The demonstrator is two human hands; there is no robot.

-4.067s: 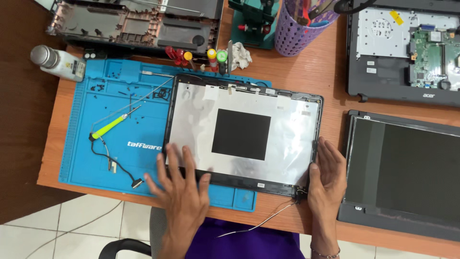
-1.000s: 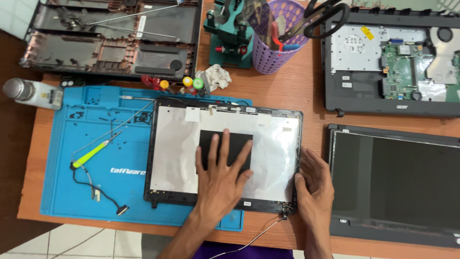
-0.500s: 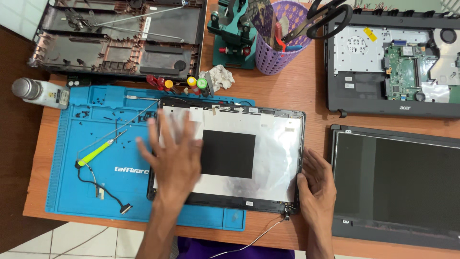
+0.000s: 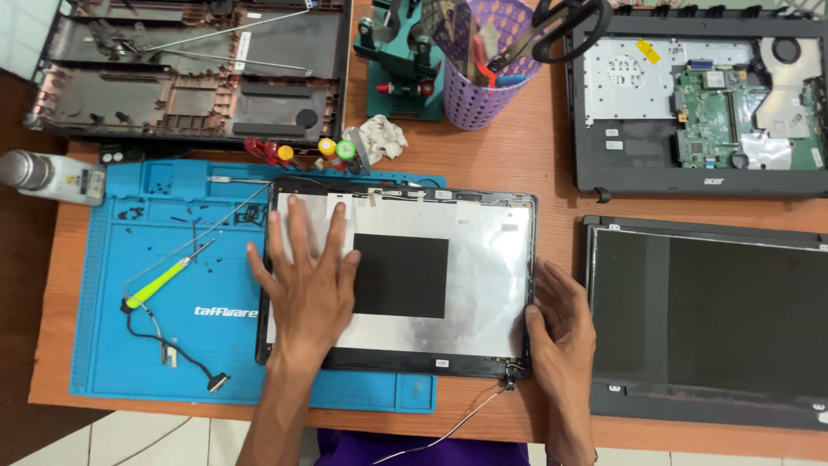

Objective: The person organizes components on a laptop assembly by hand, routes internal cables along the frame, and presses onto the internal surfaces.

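The left hand (image 4: 306, 280) lies flat, fingers spread and released, palm down on the inner face of a laptop display back cover (image 4: 483, 259), over its left part. The right hand (image 4: 562, 324) rests at the cover's lower right edge, fingers loosely curled against the rim beside the hinge corner, gripping nothing that shows. The cover lies face up near the front of the wooden worktop (image 4: 517, 155), its left part over a blue silicone repair mat (image 4: 129, 345).

The step in hand looks like pressing or smoothing the cover's lining while the other hand steadies the frame. A further move here would call for even, flat pressure and care at the corner where a thin cable (image 4: 457, 423) trails out toward the worktop edge.

The cover is a shallow rectangular tray: dark plastic rim, dull silvery foil lining, a matte black square patch (image 4: 401, 276) at its middle. The mat is soft-looking, ribbed, with small moulded compartments and scattered tiny screws. On it lie a yellow-green handled tool (image 4: 159, 283) and a thin flex cable (image 4: 177, 349). To the right sits a bare display panel (image 4: 707, 319), dark and glossy; behind it an opened laptop base with a green circuit board (image 4: 707, 103). A purple mesh cup (image 4: 483, 78) holds tools, and an empty dark chassis shell (image 4: 190, 78) lies at back left
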